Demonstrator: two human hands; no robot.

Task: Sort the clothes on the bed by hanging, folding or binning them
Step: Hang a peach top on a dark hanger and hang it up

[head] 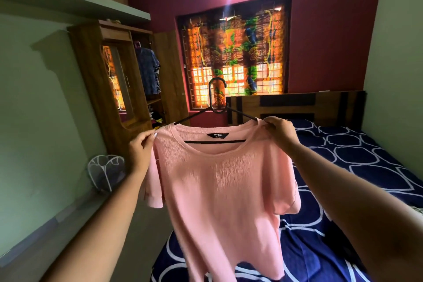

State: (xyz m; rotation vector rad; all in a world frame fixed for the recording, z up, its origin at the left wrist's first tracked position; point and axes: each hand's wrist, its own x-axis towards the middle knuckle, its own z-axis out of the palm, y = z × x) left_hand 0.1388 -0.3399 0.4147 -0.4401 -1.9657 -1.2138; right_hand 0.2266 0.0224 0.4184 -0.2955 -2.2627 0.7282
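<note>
A pink short-sleeved top [224, 190] hangs on a black hanger [216, 98], held up in front of me above the bed's near corner. My left hand [140, 147] pinches the top's left shoulder. At the other shoulder, my right hand [280, 131] pinches the fabric over the hanger's arm. The hanger's hook stands upright above the neckline, and its bar shows through the neck opening. The bed [366, 167] has a dark blue sheet with white loops.
An open wooden wardrobe [119, 80] stands at the left wall with a blue patterned garment [147, 68] hanging inside. A white mesh laundry bin [106, 171] sits on the floor beside it. A curtained window [235, 52] and the wooden headboard [297, 105] are behind.
</note>
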